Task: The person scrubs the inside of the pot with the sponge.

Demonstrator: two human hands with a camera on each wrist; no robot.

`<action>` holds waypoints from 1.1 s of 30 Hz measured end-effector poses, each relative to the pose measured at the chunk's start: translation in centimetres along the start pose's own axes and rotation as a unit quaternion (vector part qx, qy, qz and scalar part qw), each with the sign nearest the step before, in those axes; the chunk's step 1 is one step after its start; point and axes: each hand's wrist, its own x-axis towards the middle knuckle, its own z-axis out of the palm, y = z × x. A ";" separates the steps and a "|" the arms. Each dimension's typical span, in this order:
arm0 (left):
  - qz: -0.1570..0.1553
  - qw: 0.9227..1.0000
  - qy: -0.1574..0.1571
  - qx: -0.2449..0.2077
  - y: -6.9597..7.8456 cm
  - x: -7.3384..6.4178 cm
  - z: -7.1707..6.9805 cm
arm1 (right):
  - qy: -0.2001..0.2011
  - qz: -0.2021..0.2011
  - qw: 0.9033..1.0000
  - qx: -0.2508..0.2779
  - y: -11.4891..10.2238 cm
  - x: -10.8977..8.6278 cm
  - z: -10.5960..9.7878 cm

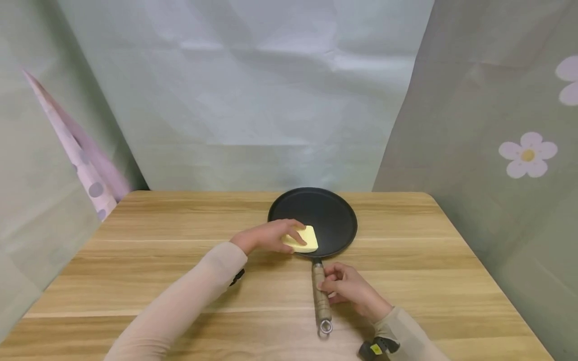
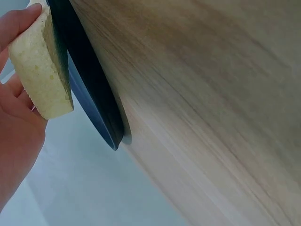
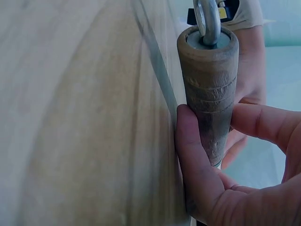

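A flat black frying pan lies near the far edge of the wooden table, its wooden handle pointing toward me. My left hand grips a pale yellow sponge over the pan's near-left rim. In the left wrist view the sponge sits between thumb and fingers, beside the pan's dark edge. My right hand holds the handle from the right side. The right wrist view shows thumb and fingers on either side of the handle, which ends in a metal ring.
The wooden table spreads out on both sides of the pan. Pale cloth hangs behind it, and a flowered sheet hangs at the right. Both wrists carry small black devices, such as the right one.
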 end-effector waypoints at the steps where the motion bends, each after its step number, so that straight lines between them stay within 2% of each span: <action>1: 0.000 1.000 0.000 -0.001 -0.1 0.1 0.0 | 0.000 0.000 1.000 -0.001 0.0 0.0 0.0; 25: -0.001 1.000 0.004 -0.021 0.0 2.4 0.8 | -0.002 0.005 1.000 -0.014 -0.2 0.1 0.0; 33: 0.005 0.999 0.017 -0.029 0.0 2.9 1.4 | -0.002 0.010 1.000 -0.020 -0.2 0.0 0.0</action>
